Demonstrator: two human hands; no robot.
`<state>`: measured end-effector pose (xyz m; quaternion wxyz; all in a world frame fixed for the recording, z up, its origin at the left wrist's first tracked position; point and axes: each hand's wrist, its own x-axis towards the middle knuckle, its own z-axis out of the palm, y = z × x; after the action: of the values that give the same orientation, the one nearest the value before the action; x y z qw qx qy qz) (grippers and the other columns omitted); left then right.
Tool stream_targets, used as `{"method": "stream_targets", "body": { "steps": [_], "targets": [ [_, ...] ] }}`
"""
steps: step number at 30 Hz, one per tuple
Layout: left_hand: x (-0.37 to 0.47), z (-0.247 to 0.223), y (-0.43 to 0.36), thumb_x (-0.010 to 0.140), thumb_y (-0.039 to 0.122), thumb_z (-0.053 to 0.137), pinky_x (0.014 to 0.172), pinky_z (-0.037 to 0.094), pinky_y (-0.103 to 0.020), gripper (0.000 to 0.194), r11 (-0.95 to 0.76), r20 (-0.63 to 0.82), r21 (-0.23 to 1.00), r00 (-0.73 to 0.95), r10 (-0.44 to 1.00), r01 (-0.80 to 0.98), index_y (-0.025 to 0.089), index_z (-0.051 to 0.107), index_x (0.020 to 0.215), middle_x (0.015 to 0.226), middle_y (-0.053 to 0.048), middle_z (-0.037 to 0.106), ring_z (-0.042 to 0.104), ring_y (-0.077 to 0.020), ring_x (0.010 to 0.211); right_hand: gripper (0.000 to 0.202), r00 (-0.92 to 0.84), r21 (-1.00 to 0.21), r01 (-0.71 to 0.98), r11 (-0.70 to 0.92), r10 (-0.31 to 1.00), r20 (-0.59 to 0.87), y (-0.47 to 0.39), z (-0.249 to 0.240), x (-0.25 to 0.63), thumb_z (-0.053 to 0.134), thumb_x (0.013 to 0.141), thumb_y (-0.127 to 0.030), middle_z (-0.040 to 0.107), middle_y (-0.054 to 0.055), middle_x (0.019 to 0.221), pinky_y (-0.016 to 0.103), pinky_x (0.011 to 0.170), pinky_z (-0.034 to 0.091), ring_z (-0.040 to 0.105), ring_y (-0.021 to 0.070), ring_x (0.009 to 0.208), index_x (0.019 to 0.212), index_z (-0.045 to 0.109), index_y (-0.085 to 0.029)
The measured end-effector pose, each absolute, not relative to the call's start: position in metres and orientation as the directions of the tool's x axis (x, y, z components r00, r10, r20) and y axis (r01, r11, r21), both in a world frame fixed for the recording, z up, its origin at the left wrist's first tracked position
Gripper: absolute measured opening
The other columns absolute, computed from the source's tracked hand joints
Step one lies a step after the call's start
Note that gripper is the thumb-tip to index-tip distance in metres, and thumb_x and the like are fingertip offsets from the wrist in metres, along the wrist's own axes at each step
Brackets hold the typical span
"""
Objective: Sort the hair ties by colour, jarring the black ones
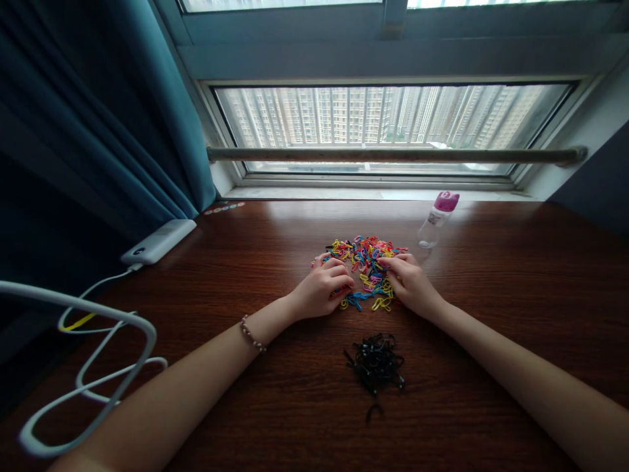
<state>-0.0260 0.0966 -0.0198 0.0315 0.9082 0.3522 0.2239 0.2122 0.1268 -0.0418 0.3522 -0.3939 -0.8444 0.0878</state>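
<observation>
A loose heap of small coloured rubber bands in red, yellow, blue and pink lies on the brown table. My left hand rests at its left side, fingers bent and cupped against the bands, thumb apart from them; a few bands show under the fingers. From the right, my right hand reaches over the heap's edge, thumb and fingers apart, the fingertips partly hidden among the bands. Nearer to me sits a separate pile of black rubber bands, with one black band lying apart in front.
A clear bottle with a pink cap stands behind the heap to the right. At the left lies a white power bank with a white cable looping toward me. A blue curtain hangs beside it, and the window's rail runs behind the table.
</observation>
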Motion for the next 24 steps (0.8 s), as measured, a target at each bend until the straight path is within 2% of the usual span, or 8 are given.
{"method": "stream_targets", "body": {
  "steps": [3, 7, 11, 15, 19, 24],
  "targets": [
    [-0.026, -0.020, 0.097, 0.083, 0.025, 0.047, 0.100, 0.021, -0.042, 0.017, -0.756, 0.402, 0.212, 0.649, 0.645, 0.620, 0.023, 0.062, 0.089, 0.089, -0.003, 0.061, 0.049, -0.0186, 0.096, 0.032, -0.455, -0.385, 0.601, 0.701, 0.695, 0.557, 0.122, -0.037, 0.211, 0.042, 0.081, -0.010, 0.063, 0.006, 0.100, 0.042, 0.090, 0.038, 0.047, 0.0236, 0.096, 0.108, 0.058, -0.020],
    [-0.027, -0.022, 0.099, 0.083, 0.020, 0.047, 0.100, 0.024, -0.040, 0.017, -0.761, 0.429, 0.215, 0.641, 0.636, 0.612, 0.022, 0.062, 0.088, 0.089, -0.003, 0.061, 0.052, -0.0165, 0.092, 0.037, -0.604, -0.297, 0.547, 0.783, 0.615, 0.508, 0.114, -0.030, 0.208, 0.044, 0.080, -0.007, 0.061, 0.002, 0.109, 0.043, 0.091, 0.037, 0.044, 0.0239, 0.102, 0.109, 0.059, -0.024],
    [-0.029, -0.024, 0.103, 0.083, 0.018, 0.046, 0.097, 0.030, -0.039, 0.017, -0.749, 0.490, 0.262, 0.585, 0.646, 0.609, 0.021, 0.061, 0.091, 0.090, -0.003, 0.063, 0.054, -0.0156, 0.091, 0.039, -0.622, -0.268, 0.572, 0.775, 0.623, 0.474, 0.114, -0.031, 0.207, 0.045, 0.078, -0.006, 0.061, 0.002, 0.110, 0.045, 0.089, 0.038, 0.044, 0.0248, 0.103, 0.109, 0.060, -0.024],
    [-0.031, -0.024, 0.106, 0.083, 0.020, 0.049, 0.086, 0.041, -0.034, 0.015, -0.701, 0.582, 0.398, 0.428, 0.692, 0.592, 0.020, 0.062, 0.090, 0.089, -0.005, 0.064, 0.056, -0.0163, 0.088, 0.036, -0.575, -0.301, 0.571, 0.763, 0.634, 0.517, 0.119, -0.037, 0.209, 0.045, 0.076, -0.004, 0.065, 0.003, 0.102, 0.044, 0.087, 0.041, 0.049, 0.0236, 0.097, 0.098, 0.065, -0.023],
    [-0.031, -0.022, 0.106, 0.081, 0.020, 0.052, 0.075, 0.047, -0.027, 0.014, -0.610, 0.582, 0.574, 0.251, 0.773, 0.546, 0.019, 0.063, 0.089, 0.085, -0.004, 0.063, 0.059, -0.0153, 0.082, 0.034, -0.537, -0.320, 0.585, 0.746, 0.651, 0.537, 0.122, -0.040, 0.210, 0.045, 0.074, -0.003, 0.066, 0.002, 0.100, 0.044, 0.086, 0.042, 0.051, 0.0233, 0.095, 0.090, 0.068, -0.022],
    [-0.032, -0.022, 0.107, 0.078, 0.025, 0.058, 0.072, 0.048, -0.027, 0.011, -0.563, 0.556, 0.653, 0.184, 0.810, 0.506, 0.018, 0.065, 0.083, 0.082, -0.004, 0.064, 0.059, -0.0152, 0.079, 0.032, -0.519, -0.368, 0.565, 0.738, 0.665, 0.537, 0.125, -0.040, 0.212, 0.045, 0.076, -0.005, 0.068, 0.003, 0.094, 0.042, 0.083, 0.045, 0.053, 0.0223, 0.090, 0.089, 0.069, -0.022]
  ]
}}
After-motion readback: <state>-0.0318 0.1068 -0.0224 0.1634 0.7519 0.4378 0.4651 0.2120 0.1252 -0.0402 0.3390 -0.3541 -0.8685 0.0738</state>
